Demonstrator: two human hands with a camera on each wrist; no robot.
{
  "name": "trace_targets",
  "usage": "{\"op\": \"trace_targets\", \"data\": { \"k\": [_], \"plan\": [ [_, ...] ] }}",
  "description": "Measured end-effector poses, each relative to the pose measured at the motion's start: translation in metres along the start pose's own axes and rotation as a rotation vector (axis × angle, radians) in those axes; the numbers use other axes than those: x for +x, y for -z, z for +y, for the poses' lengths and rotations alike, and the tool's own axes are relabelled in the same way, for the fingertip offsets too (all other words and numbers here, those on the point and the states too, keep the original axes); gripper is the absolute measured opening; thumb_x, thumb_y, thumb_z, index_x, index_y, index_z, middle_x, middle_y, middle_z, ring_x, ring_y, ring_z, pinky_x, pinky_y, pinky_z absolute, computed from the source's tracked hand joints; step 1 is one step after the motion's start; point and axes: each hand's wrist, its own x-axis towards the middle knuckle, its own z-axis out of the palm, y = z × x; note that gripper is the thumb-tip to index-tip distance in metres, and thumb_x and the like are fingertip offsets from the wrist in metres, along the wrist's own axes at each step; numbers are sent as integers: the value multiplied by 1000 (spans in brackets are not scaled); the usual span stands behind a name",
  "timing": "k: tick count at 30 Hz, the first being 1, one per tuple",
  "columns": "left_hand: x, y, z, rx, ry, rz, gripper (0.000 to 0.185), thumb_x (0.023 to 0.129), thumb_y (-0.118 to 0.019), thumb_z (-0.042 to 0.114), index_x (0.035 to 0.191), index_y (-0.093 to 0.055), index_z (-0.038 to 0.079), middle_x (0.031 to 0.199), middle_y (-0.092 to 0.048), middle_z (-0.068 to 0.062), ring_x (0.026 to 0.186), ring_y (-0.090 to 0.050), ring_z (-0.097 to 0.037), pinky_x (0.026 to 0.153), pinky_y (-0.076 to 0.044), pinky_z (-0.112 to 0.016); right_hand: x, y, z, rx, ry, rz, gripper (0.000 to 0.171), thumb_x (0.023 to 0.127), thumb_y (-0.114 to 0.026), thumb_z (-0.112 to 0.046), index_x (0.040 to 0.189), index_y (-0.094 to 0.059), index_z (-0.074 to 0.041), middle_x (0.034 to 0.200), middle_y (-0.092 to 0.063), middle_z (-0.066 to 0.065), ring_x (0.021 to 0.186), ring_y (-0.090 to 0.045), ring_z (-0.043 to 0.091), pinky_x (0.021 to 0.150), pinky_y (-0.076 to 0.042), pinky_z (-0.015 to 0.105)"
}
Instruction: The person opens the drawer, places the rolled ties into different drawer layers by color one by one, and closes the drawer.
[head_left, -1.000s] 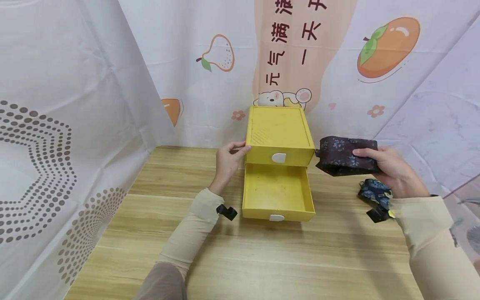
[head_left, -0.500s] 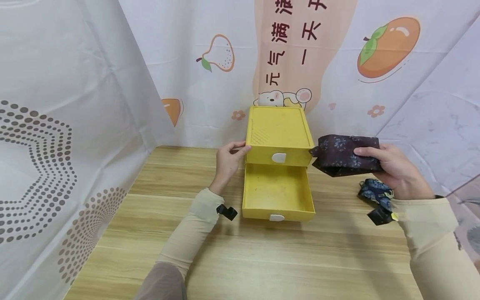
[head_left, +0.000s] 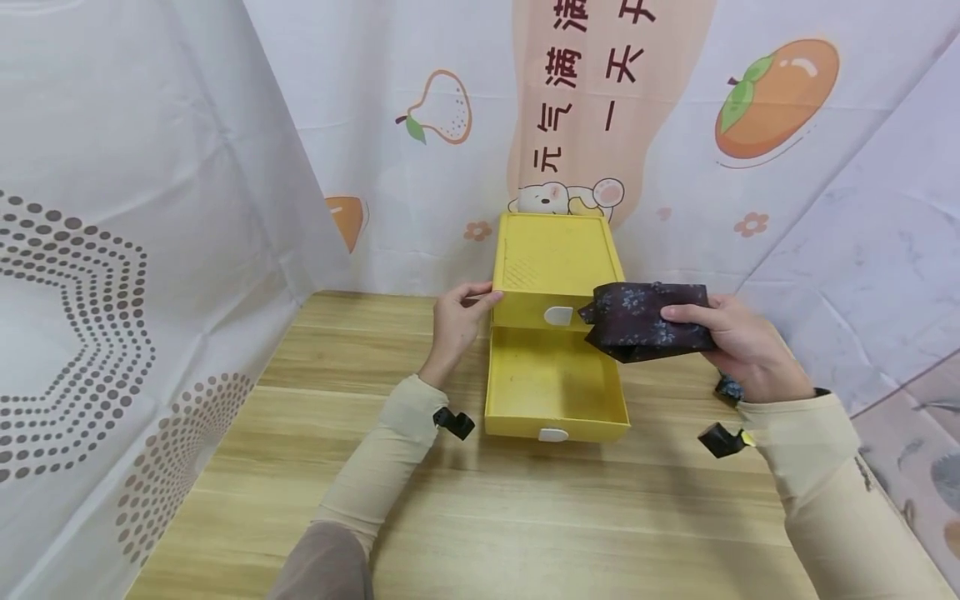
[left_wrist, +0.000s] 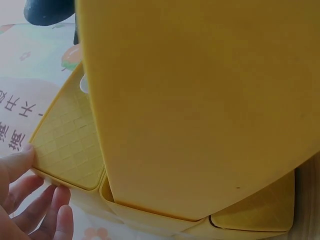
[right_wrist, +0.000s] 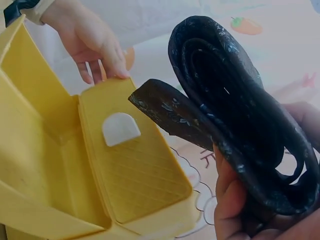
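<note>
A yellow plastic drawer box [head_left: 558, 254] stands against the back curtain, its lower drawer [head_left: 555, 383] pulled out with nothing in it. My left hand [head_left: 457, 329] touches the box's upper left front corner with thumb and fingertips; in the left wrist view the fingers [left_wrist: 37, 207] lie loosely along the edge. Just right of the upper drawer front, my right hand [head_left: 750, 346] holds a dark floral necktie [head_left: 648, 321], rolled flat, above the open drawer's right edge. The right wrist view shows the coiled layers of the necktie [right_wrist: 235, 110] and its pointed end hanging out.
A blue patterned cloth bundle [head_left: 729, 388] lies on the wooden table [head_left: 480, 517], partly hidden behind my right hand. Printed curtains [head_left: 360, 100] close in the back and both sides. White pull tabs [head_left: 553, 435] stick out from the drawer fronts.
My right hand has carried the necktie leftward and slightly down, from beside the box to over the drawer's right side. My left hand keeps its place on the box.
</note>
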Motion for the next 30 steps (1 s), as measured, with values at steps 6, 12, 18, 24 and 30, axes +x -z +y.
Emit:
{"op": "trace_targets", "data": {
  "k": [6,12,18,24,30],
  "plan": [
    [0,-1,-1,-8,-3,0,28,85,-76,26,105,-74,6,105,-74,-12,92,-69,-24,76,-55,-27,5,-16,7,-17,-25,8,11,92,-64,-8,89,-72,-16,89,-71,-6,79,-68,6,71,-57,20],
    [2,0,-2,-12,-13,9,29,85,-77,26,106,-74,5,104,-74,-13,92,-69,-24,73,-53,-23,14,-31,13,-81,-49,-13,5,91,-66,-10,94,-67,-14,91,-69,-5,81,-67,7,72,-57,21],
    [3,1,-1,-8,-5,10,30,85,-77,26,106,-74,5,104,-74,-13,91,-69,-24,73,-55,-29,22,-47,25,-135,-46,-36,7,90,-66,-9,97,-64,-11,90,-69,-6,80,-67,6,72,-56,20],
    [4,0,-1,-7,0,14,29,85,-77,26,105,-74,5,105,-74,-12,91,-69,-24,71,-53,-24,32,-62,44,-129,-58,-68,11,88,-65,-8,99,-63,-5,86,-69,-6,79,-67,5,72,-55,20],
    [3,-2,-1,-16,3,9,29,84,-77,25,105,-74,4,106,-74,-13,91,-70,-25,73,-54,-24,40,-72,61,-203,-108,-72,35,87,-67,-12,114,-55,7,88,-67,-6,80,-66,7,73,-54,20]
  ]
}}
